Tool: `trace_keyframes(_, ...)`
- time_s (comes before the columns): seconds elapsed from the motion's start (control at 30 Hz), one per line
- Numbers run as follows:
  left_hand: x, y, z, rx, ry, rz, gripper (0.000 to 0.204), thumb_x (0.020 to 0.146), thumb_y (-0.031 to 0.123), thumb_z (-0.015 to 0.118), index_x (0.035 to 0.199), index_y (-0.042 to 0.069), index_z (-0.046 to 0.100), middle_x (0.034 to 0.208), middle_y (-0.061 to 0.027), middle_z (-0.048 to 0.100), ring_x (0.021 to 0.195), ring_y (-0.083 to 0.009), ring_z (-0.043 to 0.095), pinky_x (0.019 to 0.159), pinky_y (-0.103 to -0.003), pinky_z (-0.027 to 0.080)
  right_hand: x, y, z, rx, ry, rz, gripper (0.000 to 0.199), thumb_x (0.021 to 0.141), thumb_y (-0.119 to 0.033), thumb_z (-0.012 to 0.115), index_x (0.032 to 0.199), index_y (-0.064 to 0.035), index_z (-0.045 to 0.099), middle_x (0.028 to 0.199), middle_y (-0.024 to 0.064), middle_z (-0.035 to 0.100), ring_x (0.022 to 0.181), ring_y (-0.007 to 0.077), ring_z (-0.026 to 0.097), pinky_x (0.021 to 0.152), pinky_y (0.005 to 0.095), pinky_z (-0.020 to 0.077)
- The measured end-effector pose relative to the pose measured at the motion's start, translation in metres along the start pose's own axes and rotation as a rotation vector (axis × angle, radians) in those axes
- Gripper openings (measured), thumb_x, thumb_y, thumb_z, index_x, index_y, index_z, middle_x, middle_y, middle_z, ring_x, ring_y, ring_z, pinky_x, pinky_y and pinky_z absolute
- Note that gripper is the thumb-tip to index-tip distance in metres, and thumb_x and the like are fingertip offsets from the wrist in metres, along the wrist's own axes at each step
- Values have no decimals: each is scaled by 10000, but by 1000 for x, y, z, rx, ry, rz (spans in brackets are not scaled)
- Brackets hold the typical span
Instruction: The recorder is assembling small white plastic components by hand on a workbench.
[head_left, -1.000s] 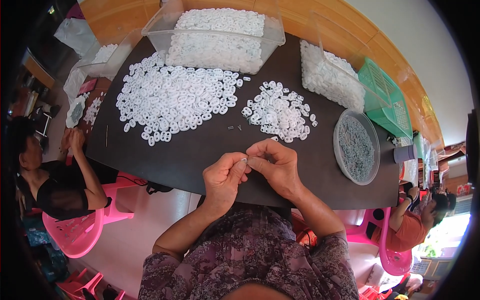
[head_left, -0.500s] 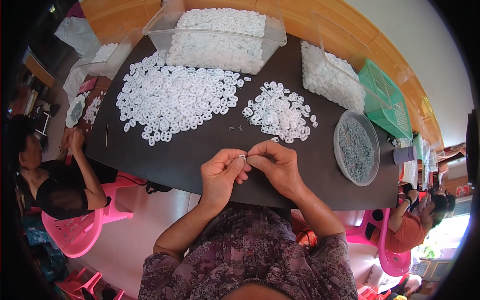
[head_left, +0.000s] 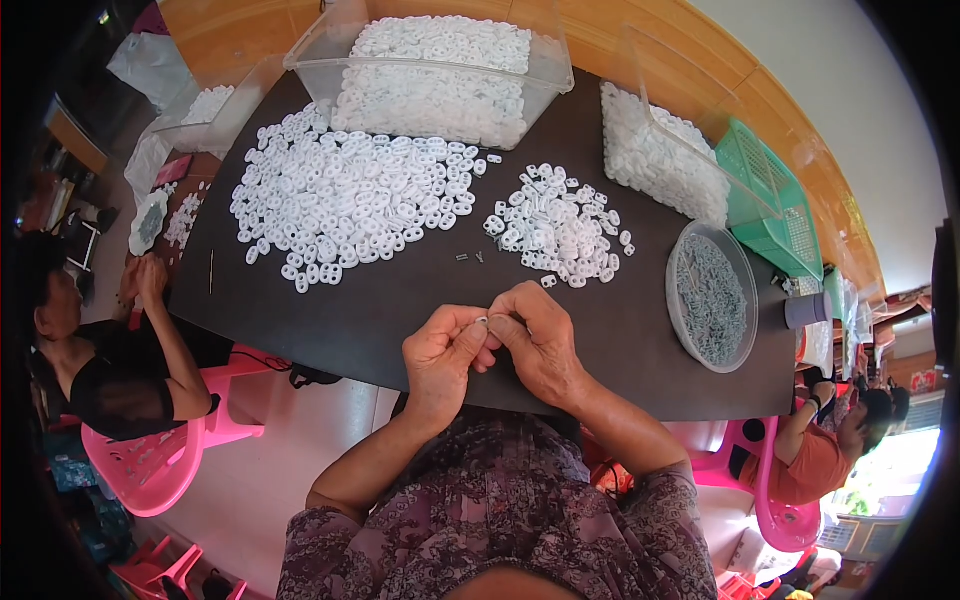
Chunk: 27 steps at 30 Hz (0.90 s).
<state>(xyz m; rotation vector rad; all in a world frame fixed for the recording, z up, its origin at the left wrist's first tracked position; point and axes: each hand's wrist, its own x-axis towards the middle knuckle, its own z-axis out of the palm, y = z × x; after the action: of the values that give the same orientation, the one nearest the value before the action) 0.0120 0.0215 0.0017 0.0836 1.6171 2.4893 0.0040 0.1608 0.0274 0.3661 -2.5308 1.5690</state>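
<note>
My left hand (head_left: 440,358) pinches a small white plastic piece (head_left: 482,320) between thumb and fingers, just above the dark table. My right hand (head_left: 540,345) is closed against it, thumb and forefinger pressed at the piece; whatever these fingertips hold is hidden. Most of the piece is covered by my fingers. Beyond my hands lie a large heap of white oval pieces with two holes (head_left: 340,195) and a smaller heap of similar pieces (head_left: 560,222), some with grey metal bits among them. Two loose grey screw-like parts (head_left: 461,257) rest between the heaps and my hands.
A clear bin of white pieces (head_left: 430,90) stands at the back, another clear bin (head_left: 660,150) to its right. Green baskets (head_left: 775,200) and a round tub of small grey metal parts (head_left: 712,300) are at the right. People sit at the left (head_left: 110,350) and far right (head_left: 805,450).
My right hand has shifted slightly left and turned, bringing its fingertips closer over the small white piece. My left hand has barely moved. The heaps look the same.
</note>
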Motion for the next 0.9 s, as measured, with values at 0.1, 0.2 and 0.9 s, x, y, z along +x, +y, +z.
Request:
trace_keyframes(0.1, 1, 0, 0, -17, 1, 9, 125, 928, 71, 541, 995, -20, 595, 778, -47, 627, 610, -64, 547, 546, -194, 446, -2, -1, 1, 59, 32, 37, 37, 817, -3, 568, 830, -31, 549, 725, 88, 532, 676, 242, 513, 629, 349, 416)
trace_keyframes(0.2, 3, 0, -1, -35, 0, 5, 134, 927, 77, 546, 1007, -21, 590, 785, -62, 634, 610, -71, 554, 550, -198, 449, -4, 0, -9, 115, 71, 101, 54, 813, -2, 596, 863, -20, 591, 763, 84, 566, 708, 213, 541, 651, 320, 436)
trace_keyframes(0.9, 2, 0, -4, -30, -2, 23, 165, 920, 99, 564, 1013, -35, 586, 793, -102, 645, 605, -91, 565, 559, -208, 455, 7, 28, -43, -784, 30, -314, 188, 659, -14, 681, 834, -69, 637, 752, 73, 536, 698, 261, 507, 583, 361, 427)
